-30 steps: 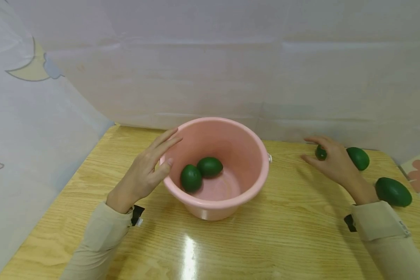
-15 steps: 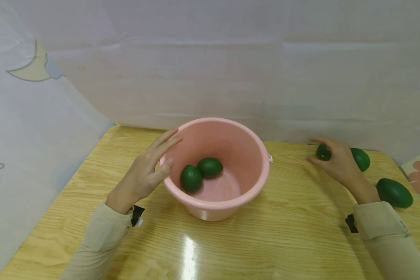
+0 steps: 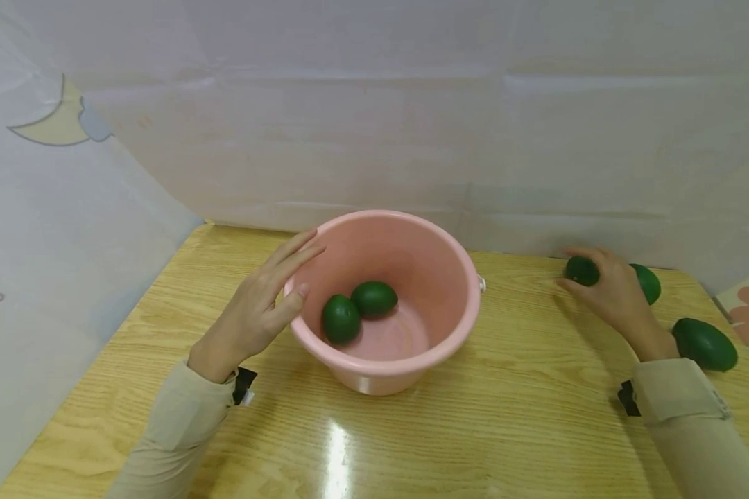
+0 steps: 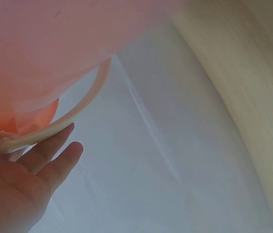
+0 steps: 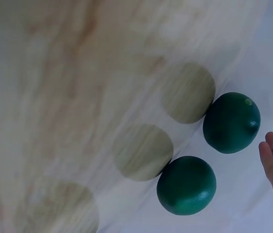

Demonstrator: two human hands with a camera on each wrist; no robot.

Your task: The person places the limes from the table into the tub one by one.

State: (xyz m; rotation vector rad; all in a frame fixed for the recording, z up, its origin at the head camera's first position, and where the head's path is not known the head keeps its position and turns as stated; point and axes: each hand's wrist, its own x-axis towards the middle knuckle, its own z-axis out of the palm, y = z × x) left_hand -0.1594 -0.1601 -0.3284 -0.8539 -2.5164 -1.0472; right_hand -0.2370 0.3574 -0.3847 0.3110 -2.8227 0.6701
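A pink bucket (image 3: 381, 367) stands on the wooden table with two smooth dark green avocados (image 3: 341, 319) lying in it. My left hand (image 3: 250, 312) rests on its left rim, fingers nearly straight; in the left wrist view these fingers (image 4: 61, 165) lie beside the pale bucket handle (image 4: 73, 114). At the back right, my right hand (image 3: 612, 287) has thumb and fingers spread around another avocado (image 3: 582, 270). In the right wrist view, a small gap shows between the fingers (image 5: 269, 160) and the nearest avocado (image 5: 232, 123). The hand partly hides a further avocado (image 3: 646, 283) behind it.
One more avocado (image 3: 704, 344) lies near the table's right edge, close to the right wrist. A pale cloth wall (image 3: 374, 138) rises right behind the table (image 3: 505, 416). The bucket's handle joint (image 3: 482, 283) sticks out on its right side.
My right hand has shifted slightly to the right, so more of the avocado between its thumb and fingers shows. The left hand and the bucket have stayed in place.
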